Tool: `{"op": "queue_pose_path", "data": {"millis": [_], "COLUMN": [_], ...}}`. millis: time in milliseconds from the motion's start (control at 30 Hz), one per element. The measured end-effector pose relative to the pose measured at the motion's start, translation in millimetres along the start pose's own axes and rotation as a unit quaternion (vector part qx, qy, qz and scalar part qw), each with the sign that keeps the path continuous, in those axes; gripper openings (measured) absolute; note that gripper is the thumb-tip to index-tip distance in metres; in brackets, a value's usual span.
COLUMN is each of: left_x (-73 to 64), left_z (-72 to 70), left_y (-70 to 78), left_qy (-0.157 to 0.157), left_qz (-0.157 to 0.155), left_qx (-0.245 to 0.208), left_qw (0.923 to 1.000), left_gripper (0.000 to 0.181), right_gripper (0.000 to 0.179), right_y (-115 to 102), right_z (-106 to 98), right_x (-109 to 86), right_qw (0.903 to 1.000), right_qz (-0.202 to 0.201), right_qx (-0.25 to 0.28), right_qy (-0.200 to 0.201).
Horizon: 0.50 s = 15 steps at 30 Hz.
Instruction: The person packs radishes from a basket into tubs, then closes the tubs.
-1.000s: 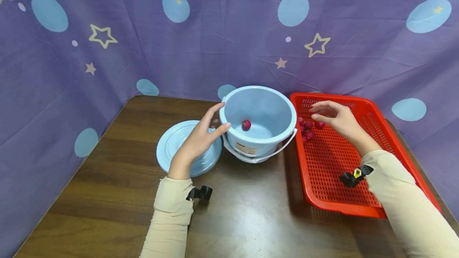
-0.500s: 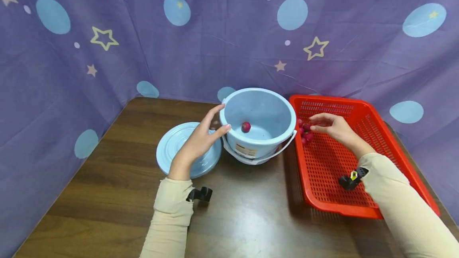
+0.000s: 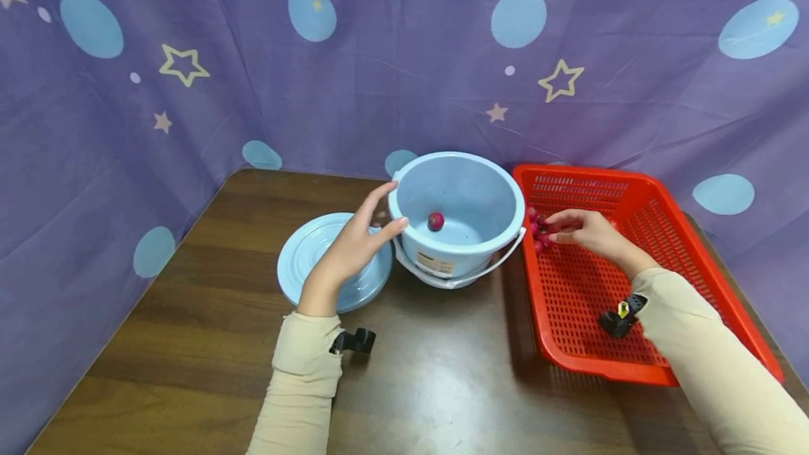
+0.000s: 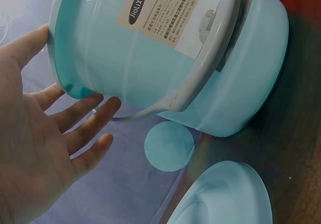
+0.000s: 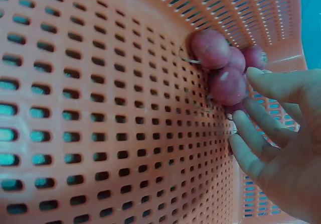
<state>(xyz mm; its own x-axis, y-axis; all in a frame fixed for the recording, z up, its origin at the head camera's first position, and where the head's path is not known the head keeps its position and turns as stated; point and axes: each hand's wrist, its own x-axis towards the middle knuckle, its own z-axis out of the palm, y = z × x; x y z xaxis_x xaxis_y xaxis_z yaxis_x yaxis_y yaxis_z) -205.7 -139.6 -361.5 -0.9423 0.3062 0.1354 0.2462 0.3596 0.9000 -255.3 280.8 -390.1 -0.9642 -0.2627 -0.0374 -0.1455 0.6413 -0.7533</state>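
A light blue bucket (image 3: 456,244) with a white handle stands mid-table, tilted in the head view only by perspective. One red radish (image 3: 436,222) lies on its inner floor. My left hand (image 3: 347,248) is at the bucket's left rim, thumb touching the rim and fingers loosely extended around its outside; the left wrist view shows the same hand (image 4: 47,128). Inside the red basket my right hand (image 3: 590,234) reaches to several radishes (image 5: 228,83) bunched in the corner. Its thumb and fingers (image 5: 253,138) are parted beside the radishes; no grip shows.
The red perforated basket (image 3: 607,371) stands right of the bucket. A round light blue lid (image 3: 296,258) lies on the brown table (image 3: 189,343) to the left, partly behind the left hand. A purple patterned cloth (image 3: 404,69) hangs behind the table.
My right hand has lowered and moved a little left inside the basket, coming up to the radishes. The left hand stays at the bucket's rim.
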Motion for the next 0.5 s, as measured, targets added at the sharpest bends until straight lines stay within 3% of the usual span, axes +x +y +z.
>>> {"op": "queue_pose_path", "data": {"millis": [233,500], "left_x": [-0.1,0.3], "left_z": [-0.1,0.1], "left_y": [-0.1,-0.5], "left_qy": [-0.003,-0.005], "left_qz": [-0.002,0.000], "left_qx": [-0.004,-0.007], "left_qw": [1.0000,1.0000], "left_gripper": [0.067,0.066], "right_gripper": [0.034,0.038], "right_y": [7,8], "right_z": [6,12], "right_x": [3.2,5.6], "right_qw": [0.9997,0.9992], "right_qz": [-0.010,-0.010], "right_qx": [0.002,-0.033], "right_qy": [-0.021,-0.018]}}
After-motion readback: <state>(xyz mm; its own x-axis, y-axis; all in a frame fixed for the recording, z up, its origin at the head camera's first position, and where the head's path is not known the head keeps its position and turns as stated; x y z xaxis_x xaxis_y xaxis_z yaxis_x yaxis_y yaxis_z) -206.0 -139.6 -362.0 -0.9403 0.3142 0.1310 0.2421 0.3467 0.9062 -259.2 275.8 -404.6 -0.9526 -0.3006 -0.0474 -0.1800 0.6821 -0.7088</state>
